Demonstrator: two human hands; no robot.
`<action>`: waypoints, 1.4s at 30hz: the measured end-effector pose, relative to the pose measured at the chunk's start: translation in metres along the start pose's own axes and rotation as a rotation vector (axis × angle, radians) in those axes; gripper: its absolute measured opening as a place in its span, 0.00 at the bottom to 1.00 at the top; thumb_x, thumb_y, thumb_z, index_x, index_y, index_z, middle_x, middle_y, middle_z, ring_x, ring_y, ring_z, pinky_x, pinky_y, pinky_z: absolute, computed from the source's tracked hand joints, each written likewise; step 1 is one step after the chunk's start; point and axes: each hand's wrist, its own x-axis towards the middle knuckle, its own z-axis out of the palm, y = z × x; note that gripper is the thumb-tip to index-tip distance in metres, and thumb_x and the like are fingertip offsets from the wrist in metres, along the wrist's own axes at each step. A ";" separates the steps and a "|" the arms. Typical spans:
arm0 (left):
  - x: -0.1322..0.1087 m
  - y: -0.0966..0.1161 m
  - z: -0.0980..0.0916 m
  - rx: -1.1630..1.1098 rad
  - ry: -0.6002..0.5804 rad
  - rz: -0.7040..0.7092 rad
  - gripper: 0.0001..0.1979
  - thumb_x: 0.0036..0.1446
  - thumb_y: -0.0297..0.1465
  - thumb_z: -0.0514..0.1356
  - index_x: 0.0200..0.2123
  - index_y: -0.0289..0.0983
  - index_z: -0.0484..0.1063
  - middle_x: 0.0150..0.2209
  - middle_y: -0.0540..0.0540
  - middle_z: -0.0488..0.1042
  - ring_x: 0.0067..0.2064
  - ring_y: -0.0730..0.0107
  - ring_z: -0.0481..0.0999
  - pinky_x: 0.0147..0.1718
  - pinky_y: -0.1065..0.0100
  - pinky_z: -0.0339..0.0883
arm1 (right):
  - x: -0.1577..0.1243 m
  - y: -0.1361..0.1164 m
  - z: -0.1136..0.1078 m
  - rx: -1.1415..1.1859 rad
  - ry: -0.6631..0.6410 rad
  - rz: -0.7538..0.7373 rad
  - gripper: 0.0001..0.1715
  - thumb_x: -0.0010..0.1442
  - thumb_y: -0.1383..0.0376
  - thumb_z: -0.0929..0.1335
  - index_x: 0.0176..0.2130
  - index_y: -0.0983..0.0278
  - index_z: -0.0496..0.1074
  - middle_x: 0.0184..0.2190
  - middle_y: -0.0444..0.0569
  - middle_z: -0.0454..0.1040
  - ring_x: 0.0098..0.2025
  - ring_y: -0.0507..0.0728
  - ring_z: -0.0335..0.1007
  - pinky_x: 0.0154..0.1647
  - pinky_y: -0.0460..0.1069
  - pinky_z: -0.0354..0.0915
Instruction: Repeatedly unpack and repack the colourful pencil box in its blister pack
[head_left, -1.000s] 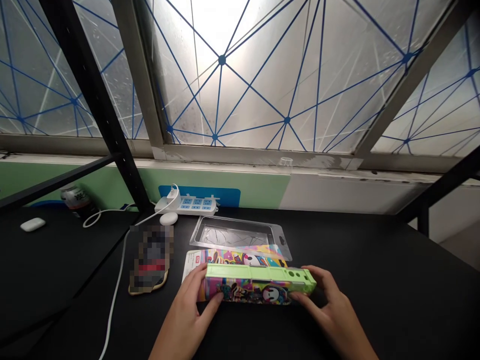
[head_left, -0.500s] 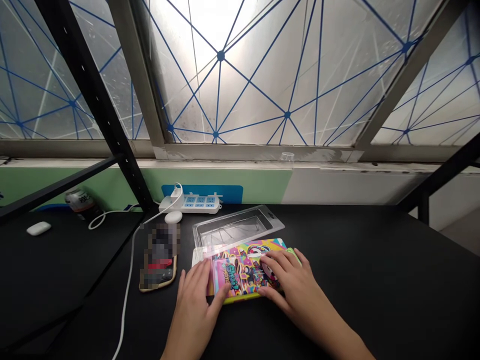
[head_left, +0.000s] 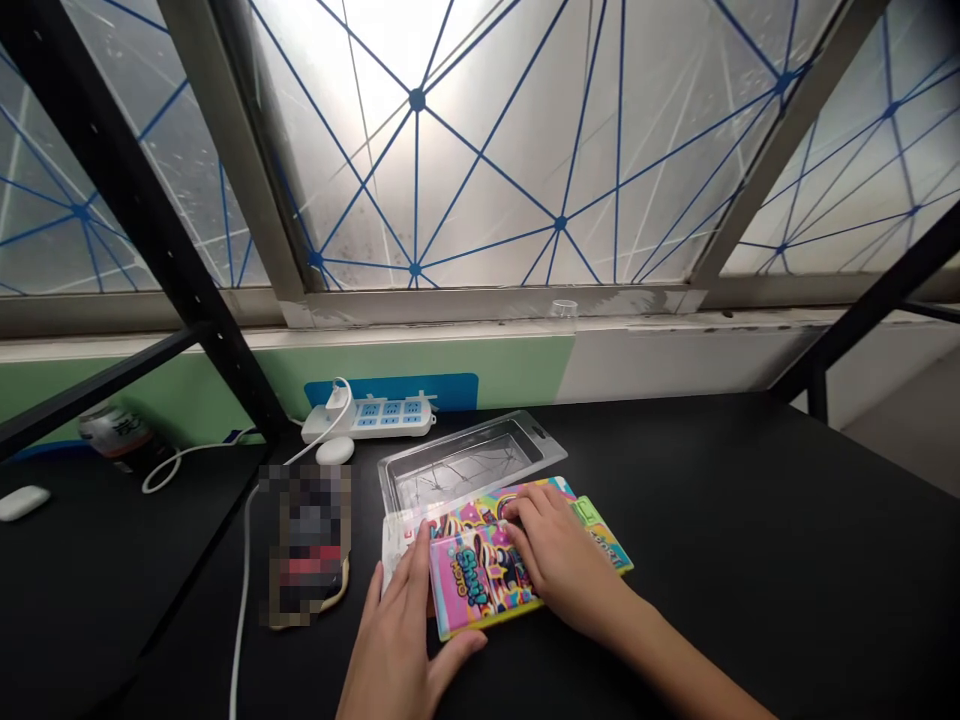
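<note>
A flat case [head_left: 487, 585] printed in bright colours lies on the black desk, with a yellow near edge and a green tab at its far right corner. Beneath it, a printed backing card [head_left: 397, 540] pokes out at the back and left. My left hand [head_left: 405, 620] lies along the left end of the case, fingers stretched and thumb spread out at the near corner. Over the middle of the case is my right hand [head_left: 566, 560], its fingers bent and thumb and forefinger closed about the far edge. The palm hides part of the print.
Behind the case lies a clear plastic blister shell [head_left: 472, 465]. A phone [head_left: 311, 545], blurred in part, is on the left beside a white cable [head_left: 244, 590]. At the wall are a power strip [head_left: 390, 415] and a round white object [head_left: 335, 451]. A can [head_left: 124, 435] lies further left.
The view has shifted. My right hand has drawn its thumb from the near edge towards the far edge. My left thumb has come off the print to the near corner.
</note>
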 end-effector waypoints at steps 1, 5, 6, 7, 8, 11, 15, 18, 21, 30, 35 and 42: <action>0.000 -0.002 0.003 0.009 0.001 0.010 0.49 0.60 0.34 0.61 0.72 0.43 0.29 0.67 0.37 0.61 0.65 0.48 0.65 0.61 0.41 0.58 | 0.000 0.001 0.001 -0.009 0.031 -0.005 0.07 0.69 0.67 0.60 0.41 0.62 0.67 0.41 0.54 0.69 0.46 0.63 0.65 0.47 0.59 0.66; 0.000 -0.015 0.010 0.024 -0.009 0.035 0.48 0.63 0.39 0.58 0.72 0.41 0.26 0.68 0.34 0.59 0.64 0.45 0.67 0.59 0.39 0.60 | -0.001 0.003 0.005 -0.038 0.244 -0.067 0.04 0.67 0.69 0.62 0.42 0.62 0.65 0.42 0.54 0.69 0.44 0.62 0.65 0.45 0.58 0.67; 0.000 -0.018 0.011 0.016 -0.013 0.044 0.47 0.65 0.42 0.56 0.72 0.41 0.26 0.68 0.35 0.58 0.64 0.45 0.67 0.59 0.39 0.61 | -0.001 0.003 0.005 -0.044 0.303 -0.093 0.04 0.67 0.69 0.62 0.42 0.62 0.65 0.41 0.54 0.69 0.44 0.62 0.65 0.45 0.58 0.67; 0.000 -0.022 0.011 0.001 -0.017 0.052 0.44 0.66 0.45 0.53 0.72 0.42 0.26 0.68 0.36 0.58 0.64 0.46 0.66 0.59 0.40 0.61 | -0.003 0.004 0.005 -0.049 0.361 -0.127 0.04 0.67 0.69 0.62 0.42 0.62 0.64 0.41 0.53 0.70 0.43 0.61 0.66 0.47 0.59 0.66; -0.001 -0.025 0.011 -0.022 -0.023 0.061 0.40 0.68 0.48 0.49 0.73 0.43 0.29 0.68 0.37 0.58 0.65 0.46 0.65 0.60 0.40 0.60 | -0.005 0.004 0.004 -0.051 0.413 -0.168 0.03 0.68 0.69 0.62 0.43 0.62 0.64 0.40 0.52 0.70 0.43 0.61 0.66 0.49 0.59 0.66; -0.002 -0.029 0.007 -0.119 -0.059 0.057 0.34 0.67 0.54 0.32 0.72 0.49 0.43 0.68 0.43 0.60 0.68 0.47 0.59 0.63 0.39 0.54 | -0.015 0.005 -0.008 -0.044 0.478 -0.308 0.03 0.68 0.68 0.63 0.44 0.63 0.65 0.39 0.51 0.71 0.44 0.59 0.69 0.59 0.61 0.59; 0.000 -0.025 -0.003 -0.219 -0.110 0.003 0.41 0.64 0.57 0.27 0.70 0.47 0.52 0.68 0.44 0.59 0.69 0.46 0.56 0.64 0.40 0.51 | -0.030 0.012 -0.047 0.020 0.261 -0.475 0.07 0.68 0.63 0.66 0.46 0.63 0.67 0.39 0.50 0.75 0.45 0.57 0.72 0.60 0.57 0.60; 0.003 -0.021 -0.010 -0.250 -0.141 -0.030 0.37 0.67 0.55 0.31 0.70 0.47 0.53 0.68 0.46 0.59 0.69 0.49 0.55 0.66 0.42 0.48 | -0.040 0.026 -0.077 0.048 0.049 -0.522 0.12 0.64 0.55 0.69 0.42 0.61 0.70 0.43 0.53 0.77 0.46 0.59 0.74 0.55 0.54 0.67; 0.004 -0.015 -0.016 -0.214 -0.192 -0.085 0.28 0.69 0.48 0.47 0.69 0.51 0.54 0.68 0.49 0.58 0.69 0.50 0.55 0.66 0.40 0.47 | -0.051 0.053 -0.089 0.063 -0.069 -0.514 0.19 0.58 0.49 0.72 0.43 0.58 0.74 0.49 0.55 0.77 0.52 0.64 0.74 0.52 0.55 0.71; 0.006 0.007 -0.023 -0.263 -0.136 -0.356 0.28 0.64 0.44 0.57 0.66 0.52 0.62 0.68 0.50 0.60 0.71 0.45 0.49 0.64 0.37 0.48 | -0.081 0.132 -0.039 0.290 -0.265 -0.105 0.70 0.51 0.47 0.75 0.73 0.53 0.30 0.73 0.58 0.43 0.69 0.74 0.50 0.63 0.65 0.62; 0.004 0.007 -0.024 -0.370 -0.126 -0.343 0.28 0.68 0.51 0.46 0.65 0.48 0.63 0.67 0.49 0.62 0.71 0.48 0.49 0.67 0.40 0.40 | -0.084 0.129 -0.036 0.506 -0.307 0.156 0.53 0.61 0.49 0.69 0.72 0.51 0.38 0.73 0.51 0.46 0.71 0.69 0.45 0.67 0.62 0.56; -0.001 -0.001 -0.022 -0.453 -0.073 -0.307 0.39 0.63 0.60 0.40 0.67 0.44 0.60 0.68 0.43 0.60 0.70 0.45 0.52 0.67 0.43 0.47 | -0.080 0.122 -0.040 0.558 -0.240 0.265 0.40 0.65 0.51 0.66 0.69 0.56 0.49 0.68 0.56 0.58 0.68 0.65 0.55 0.67 0.61 0.57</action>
